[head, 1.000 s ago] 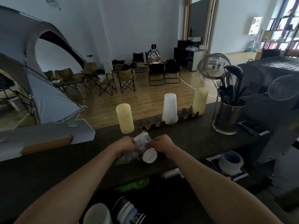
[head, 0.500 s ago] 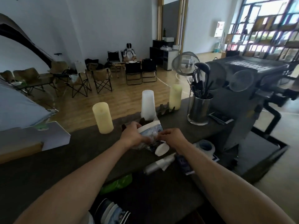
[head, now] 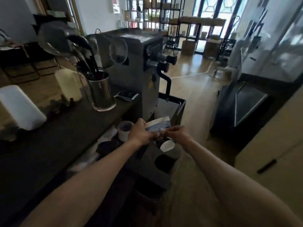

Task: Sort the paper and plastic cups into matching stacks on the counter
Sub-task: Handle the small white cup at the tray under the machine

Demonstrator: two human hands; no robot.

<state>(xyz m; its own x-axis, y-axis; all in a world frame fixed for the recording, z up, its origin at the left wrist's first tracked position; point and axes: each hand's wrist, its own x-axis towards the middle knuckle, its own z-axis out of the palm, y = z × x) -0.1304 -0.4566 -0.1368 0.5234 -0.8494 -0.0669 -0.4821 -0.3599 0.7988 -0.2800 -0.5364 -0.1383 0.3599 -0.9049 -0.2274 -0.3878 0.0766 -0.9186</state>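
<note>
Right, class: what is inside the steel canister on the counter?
Dark kitchen utensils stand in the steel canister, a ladle among them. Its wall hides their lower ends.

Dark counter point(head: 65, 133), bearing white cup stack point(head: 21, 107), cream cup stack point(head: 68, 84), steel utensil pot point(head: 102, 94)

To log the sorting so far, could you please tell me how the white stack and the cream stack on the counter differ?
Colour: the white stack is plain white, the cream stack pale yellow. Place: the white stack stands nearer the camera, at the left edge; the cream stack stands farther along, beside the metal utensil pot. Both stand upright on the dark counter.
</note>
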